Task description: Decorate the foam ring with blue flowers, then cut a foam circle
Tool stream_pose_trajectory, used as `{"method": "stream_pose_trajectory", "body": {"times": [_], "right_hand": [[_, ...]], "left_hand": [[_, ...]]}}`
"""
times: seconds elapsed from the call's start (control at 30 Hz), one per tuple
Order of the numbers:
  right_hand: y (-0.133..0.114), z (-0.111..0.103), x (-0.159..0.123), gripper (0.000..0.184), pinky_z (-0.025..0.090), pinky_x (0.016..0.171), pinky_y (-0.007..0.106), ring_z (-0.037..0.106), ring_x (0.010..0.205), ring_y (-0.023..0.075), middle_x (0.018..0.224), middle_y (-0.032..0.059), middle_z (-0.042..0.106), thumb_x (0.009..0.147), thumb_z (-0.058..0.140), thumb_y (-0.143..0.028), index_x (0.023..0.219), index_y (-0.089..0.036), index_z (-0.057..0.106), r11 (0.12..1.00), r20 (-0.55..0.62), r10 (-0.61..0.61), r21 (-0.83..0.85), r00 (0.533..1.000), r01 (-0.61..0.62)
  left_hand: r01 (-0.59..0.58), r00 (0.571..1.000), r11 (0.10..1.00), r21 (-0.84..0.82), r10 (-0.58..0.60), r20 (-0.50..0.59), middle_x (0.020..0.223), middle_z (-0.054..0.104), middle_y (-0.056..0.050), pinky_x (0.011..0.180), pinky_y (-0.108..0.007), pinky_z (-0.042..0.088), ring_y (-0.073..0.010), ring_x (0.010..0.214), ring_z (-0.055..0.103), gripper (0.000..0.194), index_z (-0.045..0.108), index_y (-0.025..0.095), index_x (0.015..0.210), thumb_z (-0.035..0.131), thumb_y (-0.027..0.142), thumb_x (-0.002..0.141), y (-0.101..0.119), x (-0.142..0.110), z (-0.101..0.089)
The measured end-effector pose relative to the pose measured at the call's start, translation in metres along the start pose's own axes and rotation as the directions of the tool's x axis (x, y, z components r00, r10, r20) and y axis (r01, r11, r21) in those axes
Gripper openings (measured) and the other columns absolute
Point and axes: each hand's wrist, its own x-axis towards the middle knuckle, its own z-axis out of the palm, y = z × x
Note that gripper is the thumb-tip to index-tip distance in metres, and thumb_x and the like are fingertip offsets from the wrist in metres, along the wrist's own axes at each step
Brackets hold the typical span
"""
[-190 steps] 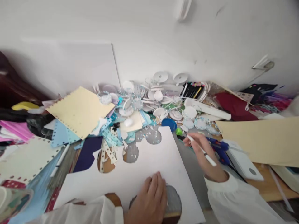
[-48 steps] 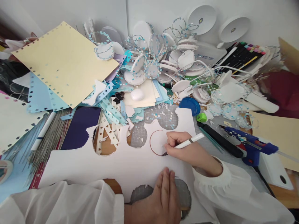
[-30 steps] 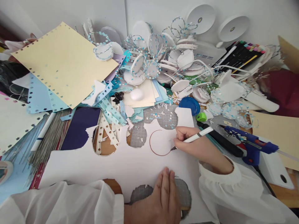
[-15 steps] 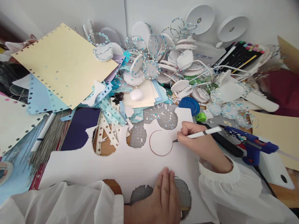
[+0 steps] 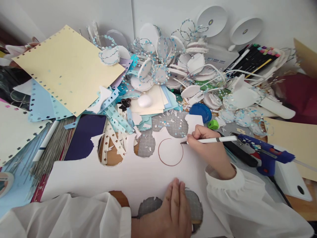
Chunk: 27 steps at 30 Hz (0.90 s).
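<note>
A large white sheet point(image 5: 94, 180), with several rounded pieces cut out of its edges, lies in front of me. On it is a thin brown circle outline point(image 5: 159, 156). My right hand point(image 5: 206, 143) is closed round a white pen point(image 5: 220, 139). The pen's dark tip rests at the upper right of the circle. My left hand point(image 5: 173, 211) lies flat on the sheet below the circle, fingers stretched out side by side, partly over a cut-out at the near edge. Through the gaps shows a grey gridded cutting mat point(image 5: 146, 142).
Behind the sheet are heaped white discs and blue star garlands point(image 5: 160, 72). A blue glue gun point(image 5: 267, 148) lies at the right, near a blue lid point(image 5: 200, 112). Cream card point(image 5: 66, 69), a dark blue flat case point(image 5: 85, 137) and thin wires point(image 5: 53, 148) lie left.
My right hand and the pen have moved slightly up and left, the tip going from the circle's right side to its upper right. The left hand stays put.
</note>
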Motion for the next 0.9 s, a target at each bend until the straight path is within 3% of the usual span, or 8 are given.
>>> {"method": "stream_pose_trajectory", "body": {"times": [0.33, 0.63, 0.77, 0.83, 0.9], "right_hand": [[0.001, 0.01, 0.0, 0.031, 0.024, 0.047, 0.024, 0.029, 0.049, 0.0087, 0.05, -0.0072, 0.03, 0.072, 0.056, -0.018, 0.054, -0.022, 0.03, 1.0, -0.079, -0.017, 0.022, 0.997, 0.019], [0.0, 0.028, -0.007, 0.034, 0.026, 0.048, 0.024, 0.03, 0.05, 0.0079, 0.052, -0.0075, 0.032, 0.078, 0.059, -0.02, 0.057, -0.021, 0.033, 0.99, -0.112, -0.108, 0.079, 0.988, 0.118], [-0.002, 0.026, -0.006, 0.034, 0.029, 0.05, 0.023, 0.034, 0.05, 0.0078, 0.053, -0.0071, 0.038, 0.08, 0.063, -0.023, 0.058, -0.02, 0.037, 0.969, -0.161, -0.097, 0.211, 0.982, 0.131], [-0.003, 0.022, -0.004, 0.034, 0.028, 0.049, 0.023, 0.034, 0.049, 0.0076, 0.053, -0.0072, 0.038, 0.08, 0.063, -0.025, 0.058, -0.02, 0.038, 0.946, -0.223, -0.025, 0.31, 0.974, 0.096], [-0.003, 0.017, -0.001, 0.03, 0.026, 0.046, 0.022, 0.032, 0.046, 0.0071, 0.052, -0.0082, 0.038, 0.08, 0.064, -0.027, 0.063, -0.021, 0.04, 0.893, -0.208, 0.056, 0.447, 0.977, 0.044]], "left_hand": [[-0.022, 1.0, 1.0, -0.004, 0.022, 0.012, 0.113, 0.068, -0.019, 0.085, -0.039, 0.053, -0.0286, 0.1, 0.067, 0.039, 0.064, 0.001, 0.109, 0.043, 0.029, 0.092, -0.003, 0.0, -0.002], [0.013, 1.0, 1.0, -0.008, -0.013, -0.02, 0.111, 0.069, -0.017, 0.084, -0.039, 0.053, -0.0292, 0.099, 0.067, 0.04, 0.064, 0.001, 0.11, 0.041, 0.029, 0.092, 0.003, 0.0, 0.004], [-0.01, 1.0, 1.0, -0.012, 0.01, -0.016, 0.11, 0.069, -0.019, 0.084, -0.042, 0.052, -0.0302, 0.098, 0.068, 0.039, 0.064, 0.001, 0.109, 0.041, 0.027, 0.091, 0.004, -0.004, 0.007], [-0.016, 1.0, 1.0, -0.003, 0.016, -0.023, 0.11, 0.069, -0.02, 0.085, -0.043, 0.051, -0.0302, 0.097, 0.068, 0.038, 0.064, 0.001, 0.108, 0.042, 0.026, 0.091, 0.003, -0.004, 0.006], [-0.024, 0.999, 1.0, 0.012, 0.024, -0.031, 0.109, 0.069, -0.019, 0.085, -0.043, 0.051, -0.0299, 0.097, 0.068, 0.036, 0.064, 0.001, 0.107, 0.043, 0.025, 0.089, 0.0, -0.003, 0.005]]}}
